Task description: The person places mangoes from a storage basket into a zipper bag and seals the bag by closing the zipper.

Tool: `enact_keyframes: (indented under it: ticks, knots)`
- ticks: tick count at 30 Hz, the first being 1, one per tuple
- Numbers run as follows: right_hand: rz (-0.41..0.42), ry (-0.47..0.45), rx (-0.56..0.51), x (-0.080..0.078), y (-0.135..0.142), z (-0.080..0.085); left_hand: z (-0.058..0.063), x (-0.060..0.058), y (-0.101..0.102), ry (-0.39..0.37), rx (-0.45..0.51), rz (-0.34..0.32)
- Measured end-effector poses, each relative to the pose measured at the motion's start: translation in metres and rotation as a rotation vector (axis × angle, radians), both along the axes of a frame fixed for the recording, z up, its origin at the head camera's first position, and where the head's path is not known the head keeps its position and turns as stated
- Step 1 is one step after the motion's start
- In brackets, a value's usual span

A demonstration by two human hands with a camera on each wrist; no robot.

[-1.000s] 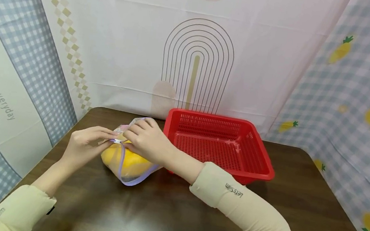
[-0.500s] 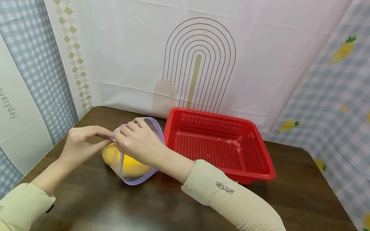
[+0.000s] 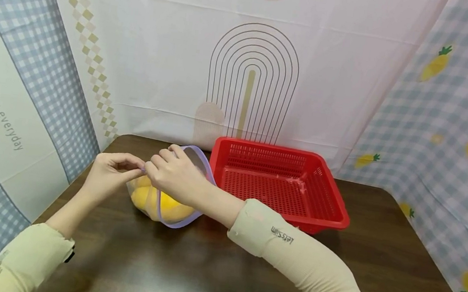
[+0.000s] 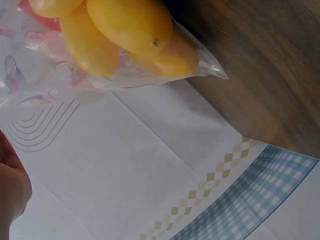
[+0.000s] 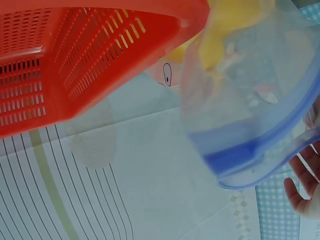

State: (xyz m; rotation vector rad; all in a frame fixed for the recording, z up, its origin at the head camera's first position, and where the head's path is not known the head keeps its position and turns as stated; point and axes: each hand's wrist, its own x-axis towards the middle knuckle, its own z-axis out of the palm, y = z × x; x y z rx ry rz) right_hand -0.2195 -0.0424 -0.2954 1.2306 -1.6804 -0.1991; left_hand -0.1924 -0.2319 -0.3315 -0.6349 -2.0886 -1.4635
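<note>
A clear printed zip bag (image 3: 177, 225) with a purple-edged mouth sits on the table, its mouth spread toward the right. Several yellow mangoes (image 4: 130, 22) lie inside it, seen through the plastic. My left hand (image 3: 110, 174) pinches the left end of the purple edge between thumb and fingertips. Right beside it, my right hand (image 3: 176, 174) grips the same edge with curled fingers, its fingertips close to the left ones. The back of the right hand hides part of the mouth and some mangoes. In the right wrist view, the bag's purple zip strip (image 5: 232, 157) hangs loose.
A red perforated plastic basket (image 3: 339, 213) stands just right of the bag, its rim close to the bag's mouth. The dark wooden table (image 3: 184, 275) ends against a white printed cloth (image 3: 157, 60) at the back, with checked cloth on both sides.
My right hand has moved left, up against the left hand. The bag's mouth has spread into a wider loop, and the white piece seen earlier on the edge is now hidden.
</note>
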Motion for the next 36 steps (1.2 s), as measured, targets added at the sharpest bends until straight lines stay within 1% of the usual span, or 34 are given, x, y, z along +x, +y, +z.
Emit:
enact_keyframes:
  ticks: [2, 5, 9, 11, 14, 19, 24, 27, 30, 36]
  knots:
    - [-0.001, 0.001, 0.010, -0.001, 0.000, 0.000, 0.001, -0.001, 0.000, 0.006, -0.019, 0.009]
    - [-0.019, 0.025, 0.035, -0.001, 0.000, 0.001, 0.001, -0.003, -0.001, 0.021, -0.028, 0.000]
    - [-0.059, 0.100, 0.065, 0.001, -0.001, 0.002, -0.001, -0.003, -0.002, 0.052, 0.005, -0.046]
    - [-0.078, 0.120, 0.074, 0.002, -0.002, 0.003, -0.001, -0.004, -0.003, 0.068, 0.028, -0.067]
    - [-0.091, 0.111, 0.089, 0.003, -0.002, 0.004, -0.002, -0.004, -0.004, 0.090, 0.045, -0.078]
    - [-0.098, 0.107, 0.103, 0.002, -0.003, 0.003, -0.003, -0.004, -0.003, 0.112, 0.027, -0.075]
    - [-0.107, 0.099, 0.094, -0.001, -0.003, 0.002, -0.004, -0.009, -0.004, 0.105, 0.045, -0.114]
    - [-0.106, 0.091, 0.092, -0.002, -0.003, 0.002, -0.004, -0.012, -0.005, 0.119, 0.071, -0.137]
    - [-0.103, 0.094, 0.085, -0.002, -0.003, 0.001, -0.004, -0.012, -0.006, 0.136, 0.085, -0.142]
    - [-0.108, 0.103, 0.078, -0.004, -0.003, 0.001, -0.002, -0.015, -0.012, 0.189, 0.058, -0.107]
